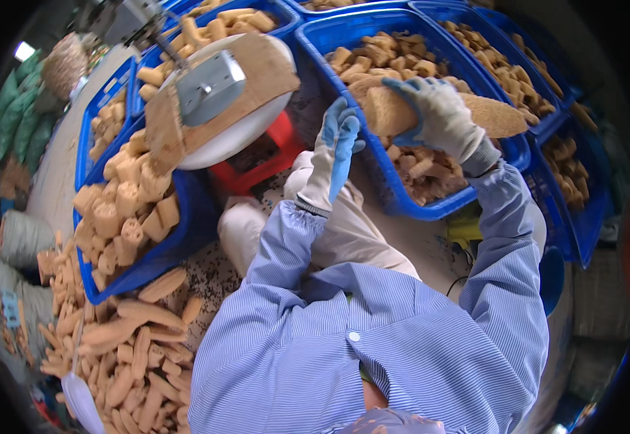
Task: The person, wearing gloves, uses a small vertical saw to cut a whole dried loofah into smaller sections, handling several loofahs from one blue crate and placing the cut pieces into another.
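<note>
**Clearances and Obstructions**

Free passage: the gap between the board (268, 69) and the centre crate (430, 210). The left hand (340, 134) occupies its crate side, near the rim. The red stool (280, 137) and the legs (362, 235) obstruct low travel. Inside the crate, the right hand (434, 116) and loofah (499, 116) block the middle; the far pieces (387, 50) are accessible from above.

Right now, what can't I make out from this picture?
Head view:
Whether the long tan piece joins the blunt one: the right hand covers between.
Floor of the blue basket below that hand: buried under tan chunks.
Top of the grey machine head: cut off by the upper edge.
Inside the green sacks: hidden by their sides.
</note>
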Available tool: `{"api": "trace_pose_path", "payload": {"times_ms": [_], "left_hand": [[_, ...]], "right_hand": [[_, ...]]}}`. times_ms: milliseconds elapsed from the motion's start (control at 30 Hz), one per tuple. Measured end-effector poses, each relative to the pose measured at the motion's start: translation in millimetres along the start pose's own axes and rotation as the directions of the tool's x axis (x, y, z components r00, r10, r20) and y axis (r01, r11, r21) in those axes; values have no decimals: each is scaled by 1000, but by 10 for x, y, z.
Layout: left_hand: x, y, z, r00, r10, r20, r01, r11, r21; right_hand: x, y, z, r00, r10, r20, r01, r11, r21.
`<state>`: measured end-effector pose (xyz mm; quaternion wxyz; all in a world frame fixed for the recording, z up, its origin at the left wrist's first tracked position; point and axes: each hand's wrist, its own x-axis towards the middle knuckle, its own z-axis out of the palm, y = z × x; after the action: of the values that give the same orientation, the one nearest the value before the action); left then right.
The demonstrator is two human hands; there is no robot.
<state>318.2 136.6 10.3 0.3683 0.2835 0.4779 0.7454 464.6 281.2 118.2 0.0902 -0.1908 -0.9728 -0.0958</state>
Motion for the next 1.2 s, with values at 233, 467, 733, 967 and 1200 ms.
{"api": "trace_pose_path", "payload": {"times_ms": [233,467,733,967,1200], "left_hand": [[-74,480,-882,947,307,-96,-292,946,139],[-225,1132,-1819,919,337,-207,-259,908,328],[478,1467,-2949,912,338,-231,-139,786,602],[590,1476,-3138,908,311,-281,-155,872,465],[658,1278,-3241,889,365,-278,-172,827,535]], "right_hand": [[762,-956,187,939,-315,-139,316,948,-15],[1517,-1283,371,946,-244,-215,243,969,-31],[2465,-1806,858,912,-197,-359,201,979,-27],[2702,-1972,927,948,-173,-266,175,984,-16],[2756,-1969,1038,907,-225,-355,246,969,15]]}}
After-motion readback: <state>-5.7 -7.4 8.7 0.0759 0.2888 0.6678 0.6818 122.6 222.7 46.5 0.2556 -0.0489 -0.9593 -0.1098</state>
